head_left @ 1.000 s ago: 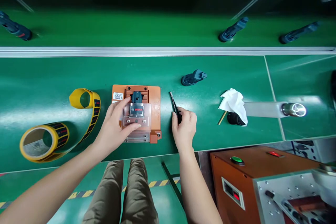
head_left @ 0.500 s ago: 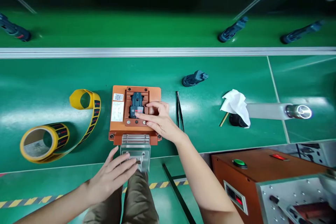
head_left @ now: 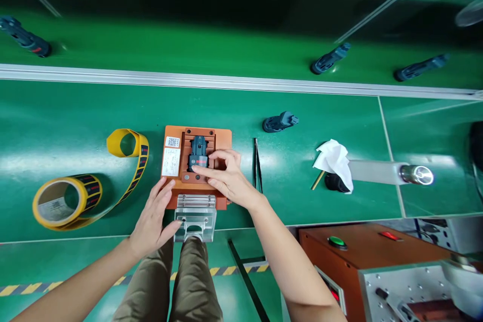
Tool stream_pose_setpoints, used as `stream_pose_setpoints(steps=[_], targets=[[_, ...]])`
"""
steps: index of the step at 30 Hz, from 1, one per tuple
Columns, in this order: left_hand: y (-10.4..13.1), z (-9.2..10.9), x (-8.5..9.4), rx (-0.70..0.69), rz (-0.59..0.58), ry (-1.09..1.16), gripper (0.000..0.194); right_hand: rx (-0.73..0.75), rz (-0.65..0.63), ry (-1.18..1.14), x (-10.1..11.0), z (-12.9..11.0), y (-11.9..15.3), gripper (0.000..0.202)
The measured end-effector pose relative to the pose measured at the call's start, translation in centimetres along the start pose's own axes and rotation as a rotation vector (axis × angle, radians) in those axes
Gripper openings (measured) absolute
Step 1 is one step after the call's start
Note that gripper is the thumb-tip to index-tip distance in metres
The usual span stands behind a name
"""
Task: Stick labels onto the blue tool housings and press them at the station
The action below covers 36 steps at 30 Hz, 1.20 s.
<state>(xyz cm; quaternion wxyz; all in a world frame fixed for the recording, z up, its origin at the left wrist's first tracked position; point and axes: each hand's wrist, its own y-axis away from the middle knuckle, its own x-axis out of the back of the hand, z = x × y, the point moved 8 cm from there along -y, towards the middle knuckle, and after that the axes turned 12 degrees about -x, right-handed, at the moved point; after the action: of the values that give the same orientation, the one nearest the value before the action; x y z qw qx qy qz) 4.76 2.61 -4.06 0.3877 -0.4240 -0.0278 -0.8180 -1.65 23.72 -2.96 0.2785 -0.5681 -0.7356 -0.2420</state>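
Observation:
An orange fixture lies on the green bench, with a dark blue tool part seated in its middle recess. My right hand touches the lower end of that part, its thumb and index finger apart at the part's right and bottom sides. At the fixture's lower left corner rests my left hand, open, fingertips on the orange edge and thumb near the clear hinged cover. The cover is swung down toward my legs. Nothing is held in my left hand.
A yellow label roll stands left, its strip curling rightward. Black tweezers and another blue part lie right of the fixture. Farther right are a white cloth and metal-capped bottle. An orange machine stands lower right.
My left hand has moved up and left, from over the clear cover to the fixture's corner. My right hand stays at the seated part. The camera view has tilted slightly.

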Motion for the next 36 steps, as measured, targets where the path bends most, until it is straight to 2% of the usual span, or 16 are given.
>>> stream_pose_setpoints(steps=[9, 11, 15, 16, 18, 20, 24, 27, 29, 31, 33, 34, 36], targets=[[0.1, 0.1, 0.0, -0.01, 0.024, -0.032, 0.084, -0.006, 0.032, -0.066, 0.9, -1.8, -1.3, 0.029], [0.3, 0.1, 0.0, -0.014, 0.037, -0.047, 0.083, -0.079, 0.057, -0.122, 1.3, -2.0, -1.0, 0.028], [0.5, 0.2, -0.1, -0.027, 0.046, -0.076, 0.082, -0.346, 0.2, -0.031, 1.7, -1.3, -1.5, 0.068], [0.5, 0.3, -0.1, -0.028, 0.05, -0.084, 0.081, -0.371, 0.2, 0.026, 1.5, -1.6, -2.0, 0.071], [0.5, 0.4, -0.1, -0.026, 0.055, -0.097, 0.081, -0.37, 0.185, 0.108, 1.3, -2.5, -2.9, 0.063], [0.4, 0.4, -0.1, -0.018, 0.055, -0.109, 0.08, -0.368, 0.196, 0.086, 2.1, -3.9, -2.9, 0.053], [0.4, -0.1, 0.3, 0.006, 0.057, -0.123, 0.079, -0.397, 0.206, -0.15, 5.8, -8.1, 0.4, 0.054], [0.5, 0.1, 0.7, 0.029, 0.068, -0.121, 0.075, -0.31, 0.265, -0.242, 9.8, -12.6, 4.4, 0.052], [0.3, 0.9, 1.4, 0.074, 0.073, -0.137, 0.069, -0.239, 0.339, -0.243, 12.5, -15.3, 7.1, 0.051], [-0.4, 2.5, 3.0, 0.168, 0.117, -0.188, 0.056, -0.193, 0.415, -0.235, 14.8, -17.3, 9.7, 0.05], [-1.7, 4.9, 5.9, 0.276, 0.216, -0.195, 0.04, -0.165, 0.485, -0.234, 16.8, -18.6, 12.0, 0.051], [-2.8, 6.5, 7.5, 0.317, 0.272, -0.148, 0.034, -0.151, 0.518, -0.235, 17.7, -19.2, 13.1, 0.051], [-5.9, 10.2, 10.4, 0.34, 0.336, 0.095, 0.031, -0.115, 0.571, -0.242, 19.2, -20.3, 14.9, 0.053]])
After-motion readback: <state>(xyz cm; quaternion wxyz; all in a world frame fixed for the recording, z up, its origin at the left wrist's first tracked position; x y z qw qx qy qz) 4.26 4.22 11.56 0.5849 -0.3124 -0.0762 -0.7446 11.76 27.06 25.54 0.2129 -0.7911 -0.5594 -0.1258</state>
